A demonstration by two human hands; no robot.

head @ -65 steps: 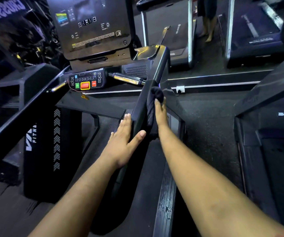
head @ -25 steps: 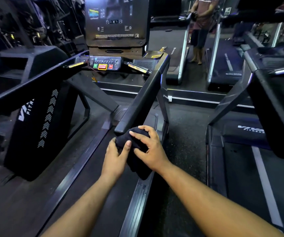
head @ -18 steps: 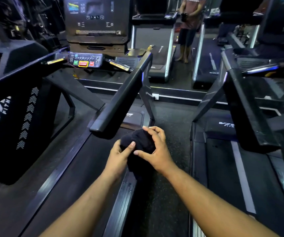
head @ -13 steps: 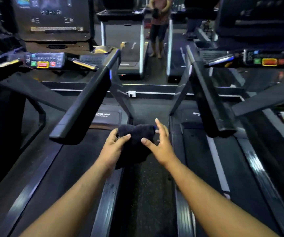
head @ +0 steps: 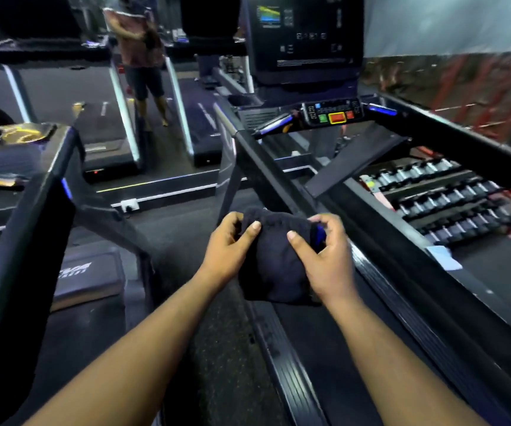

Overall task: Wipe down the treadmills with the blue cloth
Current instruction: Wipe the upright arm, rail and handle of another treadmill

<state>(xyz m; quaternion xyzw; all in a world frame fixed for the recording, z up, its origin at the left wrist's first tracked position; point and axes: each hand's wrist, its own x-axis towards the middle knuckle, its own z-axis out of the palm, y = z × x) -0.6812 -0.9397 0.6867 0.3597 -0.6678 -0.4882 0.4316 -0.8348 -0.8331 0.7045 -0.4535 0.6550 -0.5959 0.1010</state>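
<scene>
Two bare hands bunch a dark blue cloth between two black treadmills in a dim gym.

The left hand (head: 228, 247) and right hand (head: 325, 256) both grip the soft, dark blue cloth (head: 274, 262), fingers curled round its top edge, holding it in the air above the floor strip and the ribbed side rail (head: 288, 364) of the right-hand black treadmill (head: 355, 192). The cloth touches no machine surface. That treadmill's left handrail (head: 266, 170) and button console (head: 335, 113) lie just ahead; wiping here has not visibly begun. Another treadmill's handrail (head: 42, 195) stands at the left edge. Whether any machine is already clean cannot be told.
</scene>
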